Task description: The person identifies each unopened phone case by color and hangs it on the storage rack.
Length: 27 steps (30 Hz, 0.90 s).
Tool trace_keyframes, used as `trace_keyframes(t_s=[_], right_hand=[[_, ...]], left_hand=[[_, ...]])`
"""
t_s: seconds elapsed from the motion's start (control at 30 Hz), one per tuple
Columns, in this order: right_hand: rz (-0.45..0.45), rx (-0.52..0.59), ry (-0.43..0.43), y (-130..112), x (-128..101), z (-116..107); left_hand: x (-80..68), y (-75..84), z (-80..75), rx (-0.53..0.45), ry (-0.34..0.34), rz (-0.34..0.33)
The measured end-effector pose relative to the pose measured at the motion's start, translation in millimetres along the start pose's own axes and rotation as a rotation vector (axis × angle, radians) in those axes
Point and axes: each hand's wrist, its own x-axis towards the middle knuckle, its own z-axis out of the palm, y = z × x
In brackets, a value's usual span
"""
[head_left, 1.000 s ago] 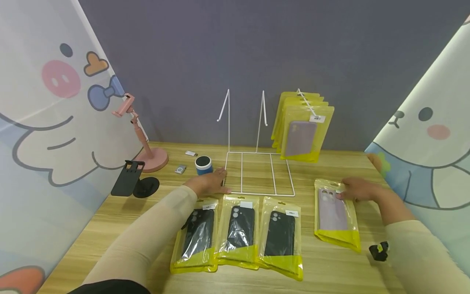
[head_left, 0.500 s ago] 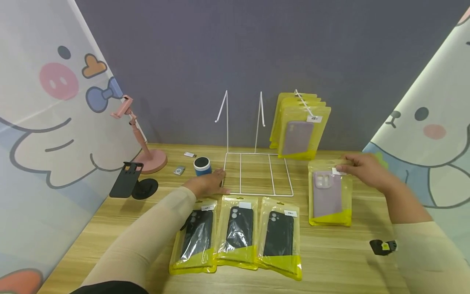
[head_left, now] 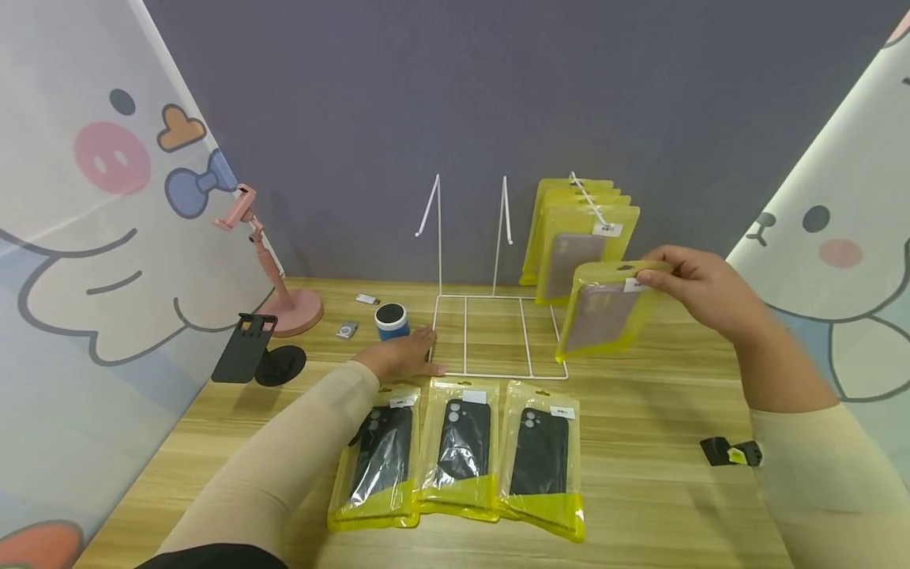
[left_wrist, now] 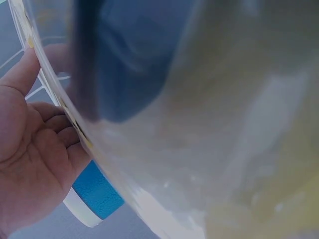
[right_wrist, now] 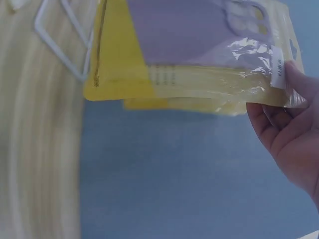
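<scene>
Above the table (head_left: 640, 490), the right hand (head_left: 700, 292) has lifted the lilac pack (head_left: 604, 312).

No legible text (labels too blurred)

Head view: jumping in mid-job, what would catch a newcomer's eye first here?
Most striking is the yellow packet with a lilac phone case, pinched by its top edge in the right hand and hanging in the air right of the white wire rack. The left hand rests on the rack's front left corner. Three yellow packets with black cases lie in a row on the wooden table, in front of the rack.
</scene>
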Motion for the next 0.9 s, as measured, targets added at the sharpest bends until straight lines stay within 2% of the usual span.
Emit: trace_keyframes(t_s=[0.2, 0.37, 0.67, 0.9], right_hand=[[-0.034, 0.017, 0.077, -25, 16, -5], [-0.011, -0.004, 0.107, -36, 26, -8], [0.081, -0.034, 0.042, -28, 44, -4], [0.107, -0.068, 0.061, -24, 49, -1]], left_hand=[[-0.2, -0.5, 0.1, 0.002, -0.002, -0.001], [-1.4, 0.6, -0.6, -0.006, -0.007, -0.006], [-0.1, 2.0, -2.1, 0.009, -0.006, 0.012], [-0.6, 3.7, -1.4, -0.002, -0.008, 0.0]])
